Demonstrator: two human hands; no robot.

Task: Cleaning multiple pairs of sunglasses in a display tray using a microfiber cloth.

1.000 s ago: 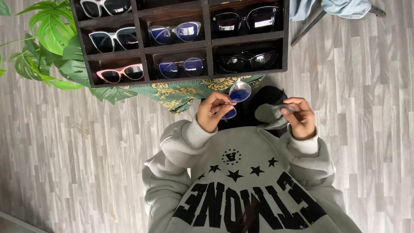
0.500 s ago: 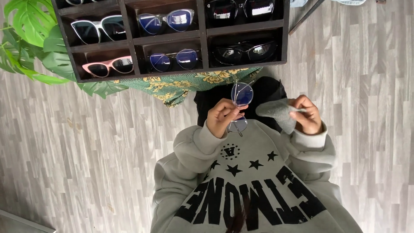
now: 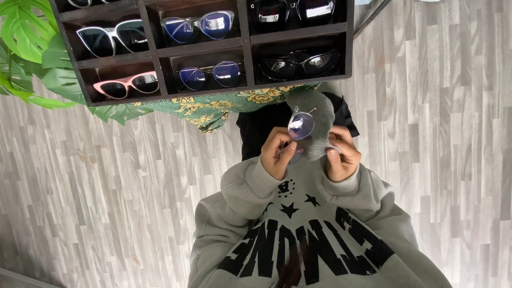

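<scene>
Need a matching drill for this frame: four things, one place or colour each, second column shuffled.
Things:
1. glasses
2. cloth
3. pink sunglasses
4. plant

Place or colour:
A. grey, in the right hand
B. lower left compartment of the rack
C. green, at the left edge
D. bluish lens, in the left hand

Pairs: 1-D, 2-A, 3-B, 4-C

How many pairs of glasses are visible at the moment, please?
7: six in the dark wooden rack, one per compartment; one thin-framed pair in the hands. Upper compartments are cropped, so more may be hidden.
</scene>
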